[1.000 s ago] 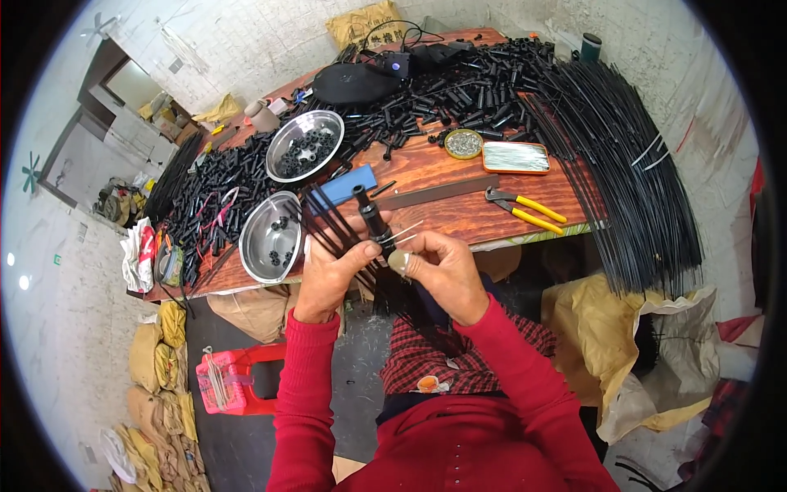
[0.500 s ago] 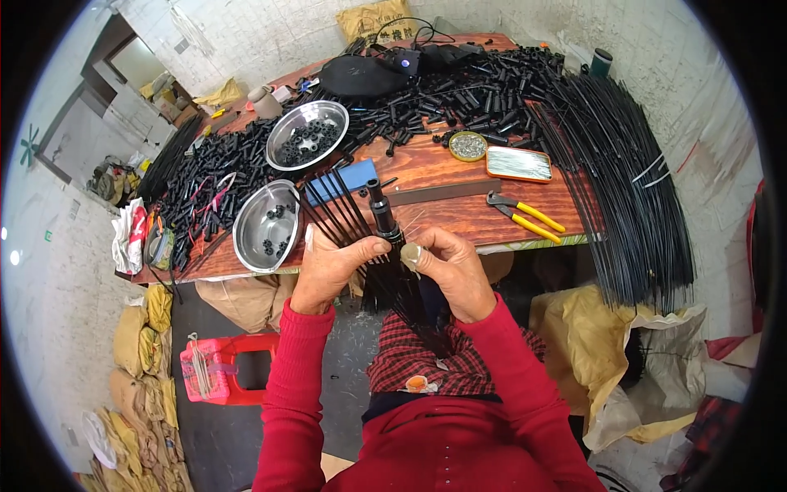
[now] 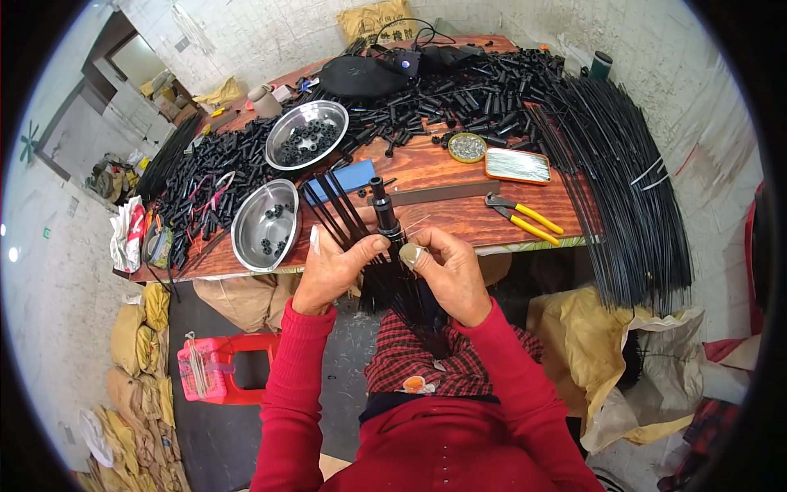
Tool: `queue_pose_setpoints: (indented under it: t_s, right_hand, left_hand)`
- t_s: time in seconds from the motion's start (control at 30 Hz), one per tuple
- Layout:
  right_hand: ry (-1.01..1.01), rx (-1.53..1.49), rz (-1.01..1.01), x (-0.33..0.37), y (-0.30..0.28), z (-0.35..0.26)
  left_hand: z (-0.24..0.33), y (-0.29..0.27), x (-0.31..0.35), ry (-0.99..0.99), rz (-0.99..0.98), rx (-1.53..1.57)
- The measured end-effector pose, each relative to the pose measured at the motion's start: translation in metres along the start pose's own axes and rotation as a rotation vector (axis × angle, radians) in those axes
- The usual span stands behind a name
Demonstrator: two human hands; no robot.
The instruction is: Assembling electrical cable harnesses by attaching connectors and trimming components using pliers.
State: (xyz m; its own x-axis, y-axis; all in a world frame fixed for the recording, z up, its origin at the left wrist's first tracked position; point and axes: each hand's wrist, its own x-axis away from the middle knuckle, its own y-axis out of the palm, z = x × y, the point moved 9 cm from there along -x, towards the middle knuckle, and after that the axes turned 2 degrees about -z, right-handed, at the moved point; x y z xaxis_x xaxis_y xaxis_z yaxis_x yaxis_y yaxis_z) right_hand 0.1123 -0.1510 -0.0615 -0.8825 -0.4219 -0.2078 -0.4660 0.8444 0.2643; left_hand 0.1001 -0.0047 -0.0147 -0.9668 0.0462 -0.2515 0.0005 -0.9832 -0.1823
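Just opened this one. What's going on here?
A person is working over a wooden table. The left hand holds a bundle of thin black rods, its thumb against an upright black tubular piece. The right hand is at that piece's lower part, near a thin pale wire; exactly what its fingers pinch is hard to tell. On the table, yellow-handled pliers lie to the right, and a metal bowl holding small black parts stands to the left.
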Motion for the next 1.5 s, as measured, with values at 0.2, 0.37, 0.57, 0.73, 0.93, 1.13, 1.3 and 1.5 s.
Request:
queue_pose_setpoints:
  t_s: [0.2, 0.37, 0.57, 0.73, 0.93, 1.13, 1.3, 1.5]
  right_hand:
    - [-0.018, 0.063, 0.010, 0.001, 0.000, -0.002]
    - [-0.005, 0.069, 0.031, 0.002, -0.001, -0.007]
    - [-0.055, 0.248, 0.114, 0.008, -0.001, -0.021]
    - [-0.035, 0.163, 0.061, 0.007, 0.000, -0.014]
    - [-0.022, 0.124, 0.059, 0.006, -0.002, -0.013]
    - [-0.067, 0.230, 0.141, 0.011, -0.002, -0.020]
    - [-0.048, 0.191, 0.151, 0.010, -0.002, -0.015]
    - [-0.017, 0.174, 0.182, 0.007, -0.008, -0.007]
  left_hand:
    - [0.006, 0.004, -0.002, 0.061, -0.039, -0.051]
    - [0.003, 0.006, -0.002, -0.004, -0.043, 0.009]
    - [0.008, 0.007, 0.002, 0.000, -0.022, 0.068]
    - [0.007, 0.004, 0.006, 0.002, -0.045, -0.009]
    - [0.010, 0.005, 0.005, 0.050, -0.012, -0.031]
    - [0.009, 0.005, 0.008, 0.043, 0.019, -0.051]
    - [0.008, 0.006, 0.006, 0.029, 0.016, -0.046]
    - [0.007, 0.008, 0.004, 0.018, 0.007, -0.044]
